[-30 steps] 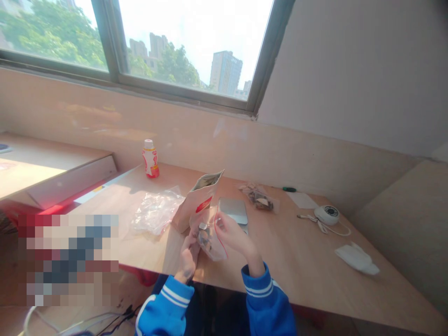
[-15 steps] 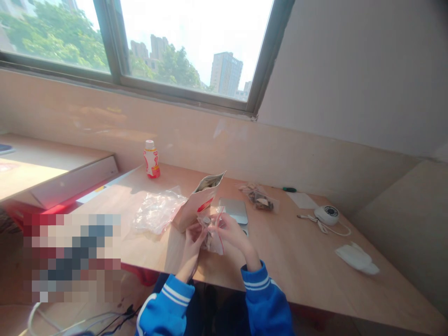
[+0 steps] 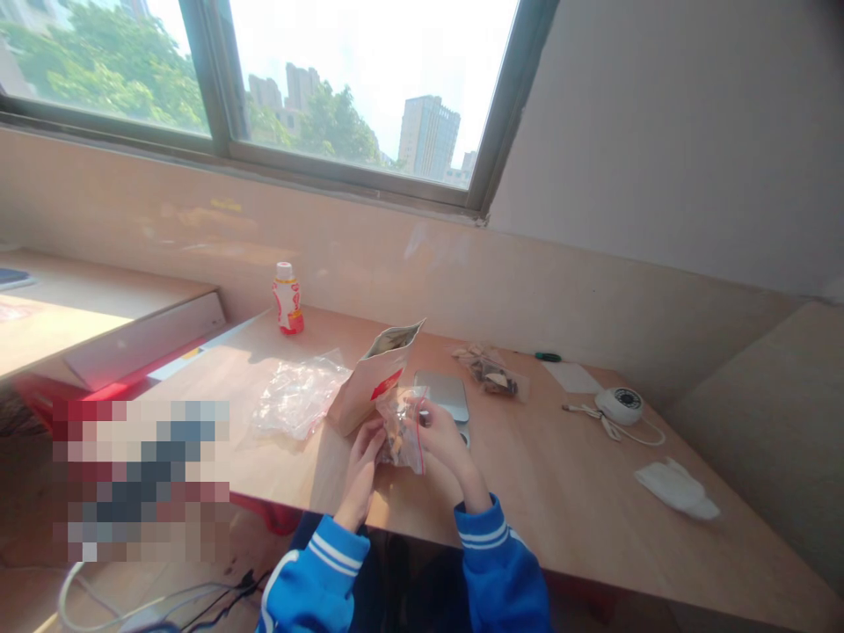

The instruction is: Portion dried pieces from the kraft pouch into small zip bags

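A small clear zip bag with a red seal line and brownish pieces inside is between my hands, near the table's front edge. My left hand grips its left side with bent fingers. On the other side, my right hand has its fingers curled at the red-lined edge, closed on the plastic; the fingertips are partly hidden. Just behind the bag stands an open-topped paper pouch with a red label. A flat silver scale lies beyond my right hand, partly covered by it.
Crumpled clear plastic bags lie left, with a red-and-white bottle behind. Filled clear bags, a green-handled tool, white paper, a white dome camera with cable and a white cloth-like bundle are to the right.
My right hand has shifted slightly right and its fingers have moved off the bag's upper middle to its edge. The bag now stands more upright, its contents more visible.
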A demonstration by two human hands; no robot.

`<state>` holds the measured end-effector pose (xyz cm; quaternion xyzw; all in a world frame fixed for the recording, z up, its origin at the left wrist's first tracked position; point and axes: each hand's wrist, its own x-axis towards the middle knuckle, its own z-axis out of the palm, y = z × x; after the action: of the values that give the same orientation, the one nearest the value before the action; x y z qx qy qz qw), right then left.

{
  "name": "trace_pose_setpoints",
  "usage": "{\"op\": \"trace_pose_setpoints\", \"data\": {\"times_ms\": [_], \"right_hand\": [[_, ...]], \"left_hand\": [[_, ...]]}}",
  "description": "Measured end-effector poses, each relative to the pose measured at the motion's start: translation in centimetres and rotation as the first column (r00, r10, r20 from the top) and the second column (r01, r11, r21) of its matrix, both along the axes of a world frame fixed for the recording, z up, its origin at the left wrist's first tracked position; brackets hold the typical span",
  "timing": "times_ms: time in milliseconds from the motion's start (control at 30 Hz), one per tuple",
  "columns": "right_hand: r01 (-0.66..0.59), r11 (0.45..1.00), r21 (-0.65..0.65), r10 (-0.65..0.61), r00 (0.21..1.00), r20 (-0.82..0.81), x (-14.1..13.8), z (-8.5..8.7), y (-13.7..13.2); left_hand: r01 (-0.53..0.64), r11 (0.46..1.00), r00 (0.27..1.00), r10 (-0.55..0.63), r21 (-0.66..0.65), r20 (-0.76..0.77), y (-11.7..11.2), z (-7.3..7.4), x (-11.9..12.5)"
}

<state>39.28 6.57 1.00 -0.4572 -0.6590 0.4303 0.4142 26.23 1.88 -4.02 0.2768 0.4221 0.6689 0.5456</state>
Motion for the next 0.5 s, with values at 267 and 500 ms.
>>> {"op": "trace_pose_setpoints", "data": {"times_ms": [267,500], "right_hand": [[-0.012,1.000,-0.022,0.012,1.000,-0.011,0.93,0.24,0.33],[-0.109,0.994,0.005,0.110,0.993,-0.040,0.08,0.04,-0.28]], "left_hand": [[0.032,0.999,0.999,-0.032,-0.031,0.007,0.47,-0.71,-0.03],[0.017,0.999,0.999,-0.016,0.041,-0.029,0.54,-0.75,0.07]]}}
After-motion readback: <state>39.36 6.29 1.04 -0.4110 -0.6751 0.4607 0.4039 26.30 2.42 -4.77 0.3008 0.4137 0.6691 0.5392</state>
